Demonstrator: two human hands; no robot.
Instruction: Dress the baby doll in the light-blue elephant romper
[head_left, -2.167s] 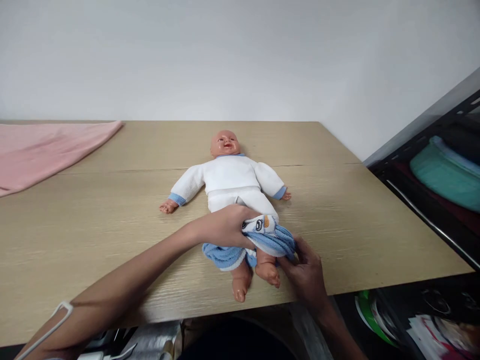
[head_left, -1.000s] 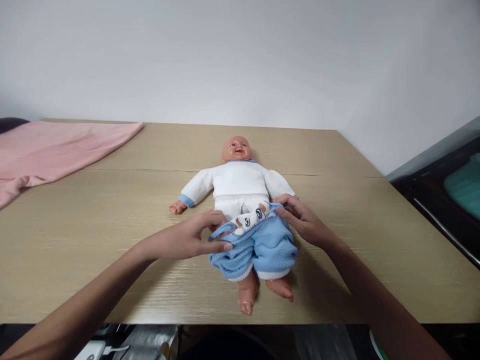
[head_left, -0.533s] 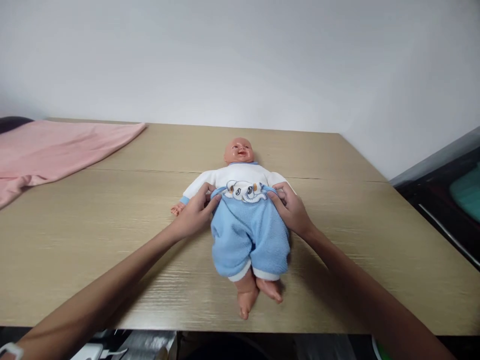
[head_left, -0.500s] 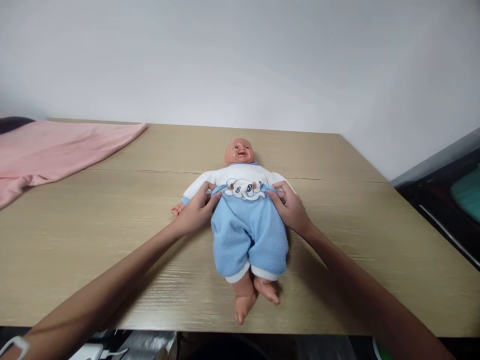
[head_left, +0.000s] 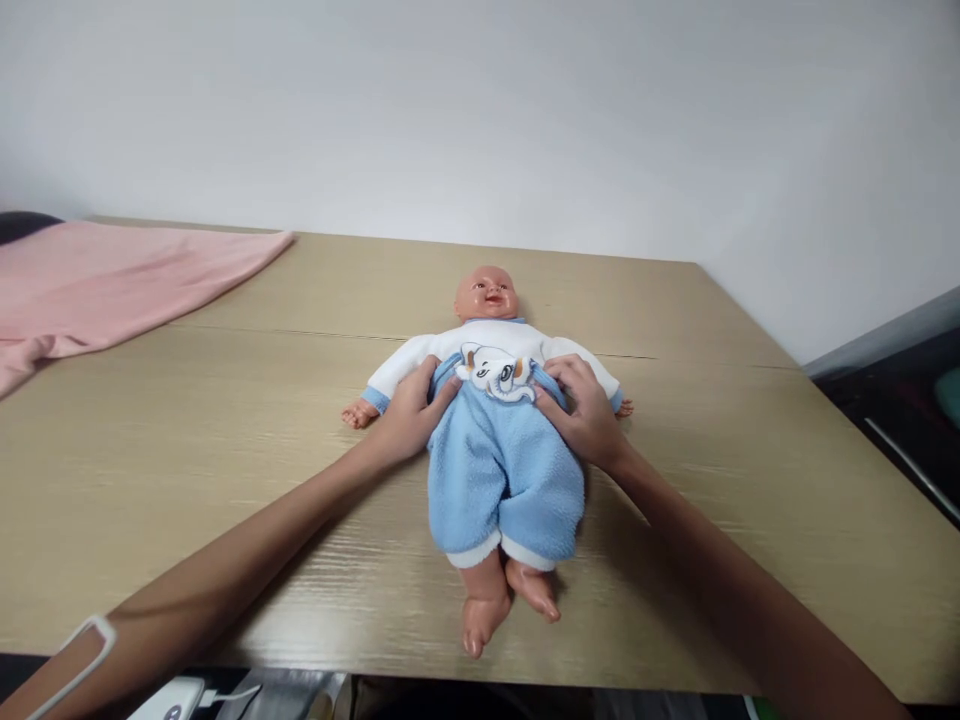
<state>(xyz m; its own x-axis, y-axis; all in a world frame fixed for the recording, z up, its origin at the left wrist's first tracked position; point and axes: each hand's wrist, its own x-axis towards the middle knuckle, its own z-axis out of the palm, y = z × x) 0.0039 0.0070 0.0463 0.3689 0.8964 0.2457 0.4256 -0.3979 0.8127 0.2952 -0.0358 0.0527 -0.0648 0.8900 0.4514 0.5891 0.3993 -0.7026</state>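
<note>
A baby doll (head_left: pixel 486 295) lies on its back on the table, head away from me and bare feet toward me. It wears a white top (head_left: pixel 480 333) with blue cuffs and fluffy blue pants (head_left: pixel 495 470) with white leg hems. A white elephant patch (head_left: pixel 496 374) sits at the top front of the pants. My left hand (head_left: pixel 417 408) is closed on the pants' upper edge at the doll's left-hand side in view, thumb on the front. On the opposite side, my right hand (head_left: pixel 585 412) pinches the same edge. The fingertips are partly hidden.
A pink cloth (head_left: pixel 127 280) is spread over the far left of the wooden table (head_left: pixel 225 430). A dark object (head_left: pixel 892 410) stands past the right edge. Below the front edge is a white device (head_left: pixel 169 698) with a cable.
The pants' upper edge and patch sit slightly higher on the doll's belly, both hands still on the edge. The doll's right-side hand in view now shows. The camera view has shifted slightly.
</note>
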